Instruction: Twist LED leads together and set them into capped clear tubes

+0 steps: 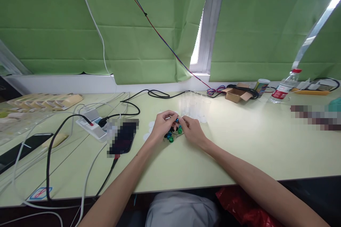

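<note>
My left hand (162,125) and my right hand (193,131) meet above the middle of the table, fingers bent and tips close together. Between them they pinch a small shiny blue piece (177,120), too small to name. Right below lies a cluster of small round shiny pieces: a green one (171,139) at the front, a blue one (169,134) behind it, and others in black and green. A thin metal pin-like part shows among them. My fingers cover some of the cluster.
Several clear plastic cylinders (195,102) stand behind my hands, with white round discs (146,136) nearby. Leftward are a phone (124,138), a power strip (92,127) and tangled cables. An open cardboard box (237,94), a can (261,86) and a water bottle (284,88) stand at back right.
</note>
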{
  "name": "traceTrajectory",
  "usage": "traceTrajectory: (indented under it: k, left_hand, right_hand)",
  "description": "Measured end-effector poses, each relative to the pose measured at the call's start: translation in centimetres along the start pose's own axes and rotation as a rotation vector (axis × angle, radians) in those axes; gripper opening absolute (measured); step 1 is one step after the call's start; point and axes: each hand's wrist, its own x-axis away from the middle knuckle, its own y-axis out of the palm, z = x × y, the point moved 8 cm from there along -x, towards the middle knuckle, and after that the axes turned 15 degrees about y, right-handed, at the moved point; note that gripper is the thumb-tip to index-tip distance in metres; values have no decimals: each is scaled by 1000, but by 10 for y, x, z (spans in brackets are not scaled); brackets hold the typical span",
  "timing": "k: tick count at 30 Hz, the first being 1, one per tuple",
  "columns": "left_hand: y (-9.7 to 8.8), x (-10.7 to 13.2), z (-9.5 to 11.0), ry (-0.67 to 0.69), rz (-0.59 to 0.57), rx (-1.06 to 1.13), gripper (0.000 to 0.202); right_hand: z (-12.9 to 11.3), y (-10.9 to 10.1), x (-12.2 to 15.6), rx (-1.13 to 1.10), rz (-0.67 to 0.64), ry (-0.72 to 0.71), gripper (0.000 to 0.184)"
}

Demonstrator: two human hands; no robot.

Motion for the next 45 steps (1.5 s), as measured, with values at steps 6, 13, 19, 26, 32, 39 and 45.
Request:
traceTrajectory:
  k: [6,13,19,26,32,39,45]
  left_hand:
    - [-2,0,1,13,16,-31,27]
    - [-1,0,2,18,8,-39,26]
    - [-1,1,0,25,-6,-42,24]
    - [0,1,0,10,-15,-37,25]
    - [0,1,0,3,-11,-44,26]
    - [-3,1,-2,14,-2,-54,26]
    - [-2,0,-1,27,-10,-67,24]
  right_hand:
    - [3,1,0,-29,-11,8,23]
    - [3,3,0,-35,-32,-5,21]
    - [2,4,1,-19,-29,-4,23]
    - [-1,3,2,-4,-34,-18,35]
    - [-1,3,1,-1,-37,-11,38]
    - [1,6,2,0,-58,9,28]
    - [-2,7,2,21,-68,-18,32]
